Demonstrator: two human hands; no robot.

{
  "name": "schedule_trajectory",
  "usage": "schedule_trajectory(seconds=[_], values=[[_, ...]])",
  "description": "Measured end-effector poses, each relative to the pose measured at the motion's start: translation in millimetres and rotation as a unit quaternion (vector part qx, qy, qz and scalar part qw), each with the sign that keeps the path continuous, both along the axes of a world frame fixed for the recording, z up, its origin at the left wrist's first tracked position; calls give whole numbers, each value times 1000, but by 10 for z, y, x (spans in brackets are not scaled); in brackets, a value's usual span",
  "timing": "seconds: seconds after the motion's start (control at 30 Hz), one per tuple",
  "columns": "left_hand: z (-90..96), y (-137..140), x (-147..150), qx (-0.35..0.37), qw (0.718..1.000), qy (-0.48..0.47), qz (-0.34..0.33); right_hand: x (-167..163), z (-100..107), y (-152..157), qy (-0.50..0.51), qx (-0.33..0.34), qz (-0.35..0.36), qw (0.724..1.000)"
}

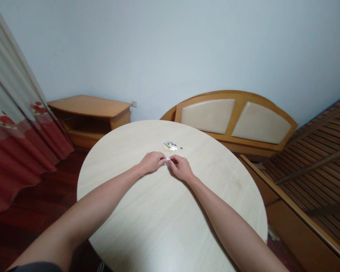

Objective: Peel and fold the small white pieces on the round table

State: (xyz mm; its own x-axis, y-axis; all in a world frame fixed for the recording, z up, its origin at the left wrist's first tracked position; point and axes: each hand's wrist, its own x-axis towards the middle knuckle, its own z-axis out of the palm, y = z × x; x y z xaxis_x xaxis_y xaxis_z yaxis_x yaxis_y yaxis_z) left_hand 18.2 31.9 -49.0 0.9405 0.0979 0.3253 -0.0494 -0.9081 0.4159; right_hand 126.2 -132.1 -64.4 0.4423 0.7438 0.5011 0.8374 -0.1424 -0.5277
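My left hand [152, 161] and my right hand [181, 166] meet above the round table [158, 211], thumbs and fingertips pinched together. Between them is a small white piece [167, 159], mostly covered by the fingers, so its exact kind does not show. Both hands are closed on it. Just beyond the fingertips lies a little pile of small parts [169, 146], in grey, white and tan. One small dark piece [181, 148] rests apart, to the right of the pile.
A wooden cabinet [93, 105] stands at the back left, near a red and white curtain [22, 143]. Behind the table leans a headboard [206, 113] with cream panels. A slatted bed frame [314, 162] lies to the right. A wall socket [134, 104] is beside the cabinet.
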Motion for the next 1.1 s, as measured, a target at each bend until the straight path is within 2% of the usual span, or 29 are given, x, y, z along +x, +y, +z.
schedule_trajectory(seconds=[0.4, 0.6, 1.1], values=[[45, -18, -23, -6, 1000, 9, 7, 12, -6, 3, -2, -4, -1, 1000], [38, 4, -5, 9, 999, 19, 24, 38, -24, 7, -9, 16, -16, 1000], [20, 22, -6, 5, 1000, 1, 24, 76, -59, 5, 5, 23, 7, 1000]])
